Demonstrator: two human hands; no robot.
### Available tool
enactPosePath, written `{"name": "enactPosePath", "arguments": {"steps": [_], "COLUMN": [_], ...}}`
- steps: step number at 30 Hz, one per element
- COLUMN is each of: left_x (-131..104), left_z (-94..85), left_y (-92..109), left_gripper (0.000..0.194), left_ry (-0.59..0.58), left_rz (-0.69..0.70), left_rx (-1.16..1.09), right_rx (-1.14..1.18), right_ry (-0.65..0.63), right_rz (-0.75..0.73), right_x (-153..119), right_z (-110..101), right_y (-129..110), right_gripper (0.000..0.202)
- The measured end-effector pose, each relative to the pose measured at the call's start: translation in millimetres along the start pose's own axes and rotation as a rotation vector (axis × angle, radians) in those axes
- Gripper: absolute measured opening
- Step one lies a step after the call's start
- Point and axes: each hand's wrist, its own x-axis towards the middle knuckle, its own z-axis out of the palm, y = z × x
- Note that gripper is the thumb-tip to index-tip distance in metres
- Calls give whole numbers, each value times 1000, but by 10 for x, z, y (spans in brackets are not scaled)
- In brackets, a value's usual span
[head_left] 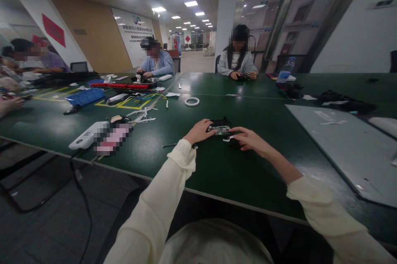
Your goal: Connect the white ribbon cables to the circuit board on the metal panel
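On the dark green table in front of me lies a small green circuit board (222, 130) in a black frame. My left hand (200, 130) grips its left side, with the thumb on the near edge. From the right, my right hand (251, 140) reaches in with the index finger stretched to the board's right edge. Its other fingers are partly curled, and their undersides are hidden. A short white strip (228, 139) lies just below the board, close to the right fingers. Left of the board is a thin dark tool or cable (173, 145), too small to name.
A white ring like a tape roll (192, 101) lies beyond the board. To the left are a white power bank-like device (89, 135), a blurred pink item (113, 139) and a blue bin (85, 97). A grey panel (335, 148) covers the right. Several people sit around.
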Motion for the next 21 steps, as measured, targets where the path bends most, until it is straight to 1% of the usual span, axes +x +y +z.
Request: {"name": "enactPosePath", "arguments": {"steps": [3, 6, 12, 17, 21], "left_x": [2, 6, 11, 14, 17], "left_z": [-13, -18, -4, 5, 9], "left_y": [24, 54, 68, 50, 45], "left_gripper": [46, 46, 46, 46, 47], "left_ry": [2, -6, 10, -4, -4], "left_rz": [-7, -24, -1, 1, -2], "left_rx": [9, 10, 8, 53, 43], "right_rx": [-91, -203, -372, -483, -544], "right_ry": [75, 119, 162, 158, 183], "right_rz": [-24, -33, -44, -87, -106], "right_x": [6, 10, 11, 16, 12], "right_z": [-44, -71, -99, -200, -267], "right_y": [-2, -15, -26, 20, 29], "right_gripper": [42, 33, 21, 21, 20]}}
